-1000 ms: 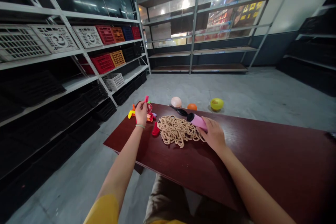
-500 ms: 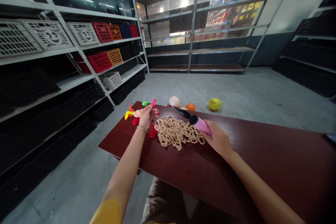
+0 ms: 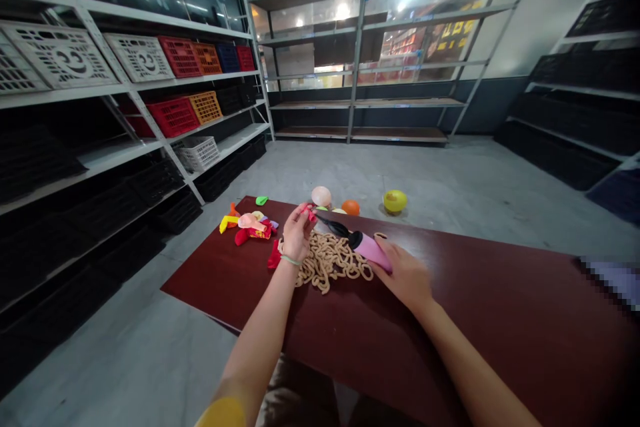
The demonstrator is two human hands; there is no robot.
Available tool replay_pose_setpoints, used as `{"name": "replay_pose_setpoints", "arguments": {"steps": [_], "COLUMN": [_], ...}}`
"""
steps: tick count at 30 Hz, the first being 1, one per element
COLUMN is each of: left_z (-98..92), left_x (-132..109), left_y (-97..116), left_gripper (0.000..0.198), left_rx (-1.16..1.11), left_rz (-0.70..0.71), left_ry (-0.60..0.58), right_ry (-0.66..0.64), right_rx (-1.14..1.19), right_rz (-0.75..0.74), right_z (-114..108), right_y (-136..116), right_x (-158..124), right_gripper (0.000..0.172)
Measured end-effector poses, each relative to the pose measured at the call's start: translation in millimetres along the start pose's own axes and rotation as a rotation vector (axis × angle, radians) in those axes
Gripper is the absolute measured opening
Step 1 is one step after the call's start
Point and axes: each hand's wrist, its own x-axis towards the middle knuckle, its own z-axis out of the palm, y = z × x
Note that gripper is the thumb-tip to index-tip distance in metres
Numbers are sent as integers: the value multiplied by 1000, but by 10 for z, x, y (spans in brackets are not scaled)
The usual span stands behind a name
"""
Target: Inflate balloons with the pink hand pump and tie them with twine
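Note:
My left hand [image 3: 298, 232] is raised above a heap of tan cord [image 3: 330, 260] on the dark red table [image 3: 450, 320]. Its fingers pinch a small pink uninflated balloon [image 3: 310, 213] close to the black nozzle of a pink balloon pump [image 3: 367, 248]. My right hand [image 3: 407, 275] is wrapped round the body of that pump, which lies tilted over the cord. A pile of coloured limp balloons [image 3: 250, 225] lies to the left of my left hand. A red balloon [image 3: 274, 256] rests by the cord.
Inflated balloons lie on the floor beyond the table: a pale one [image 3: 321, 196], an orange one [image 3: 351, 207], a yellow-green one [image 3: 395, 201]. Shelving with white, red and orange crates [image 3: 173, 115] lines the left. More metal racks [image 3: 360, 100] stand behind.
My left hand picked a pink balloon out of the pile and carried it rightwards to the pump's nozzle. The right hand stays on the pump. The view shifted a little.

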Motion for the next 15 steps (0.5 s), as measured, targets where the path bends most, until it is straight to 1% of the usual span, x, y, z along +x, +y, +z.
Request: {"name": "replay_pose_setpoints", "arguments": {"steps": [3, 5, 11, 15], "left_z": [-82, -104, -57, -36], "left_x": [-7, -2, -28, -72], "left_y": [27, 26, -51, -99], "left_gripper": [37, 41, 53, 55], "left_rx": [15, 30, 154, 234], "left_rz": [16, 47, 178, 234], "left_ry": [29, 36, 33, 12], "right_ry": [12, 17, -8, -16], "right_rx": [-49, -66, -98, -123], "right_rz": [-59, -69, -40, -30], "right_z": [16, 30, 38, 26], "right_y": [-43, -60, -80, -108], "right_x": [13, 17, 12, 13], "right_gripper": [52, 52, 52, 52]}}
